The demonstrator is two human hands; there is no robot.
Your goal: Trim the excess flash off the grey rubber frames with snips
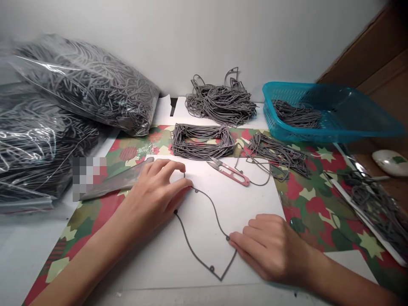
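Observation:
A thin grey rubber loop [190,245] with small round tabs lies on the white sheet [255,199]. My left hand [159,185] is at its upper left end, thumb and fingers curled around part of the loop, which they partly hide. My right hand [266,246] is closed on the loop's right side, beside a small tab. Pink-handled thread snips [228,171] lie beyond my hands. Behind them sits a neat rectangular stack of grey loops [202,151], with a looser bunch [280,155] to its right.
Clear bags of grey loops [95,85] fill the left side. A tangled pile [219,102] lies at the back. The blue basket [350,125] at the back right holds more loops. A white computer mouse [390,162] and another dark bundle [376,199] are at the right.

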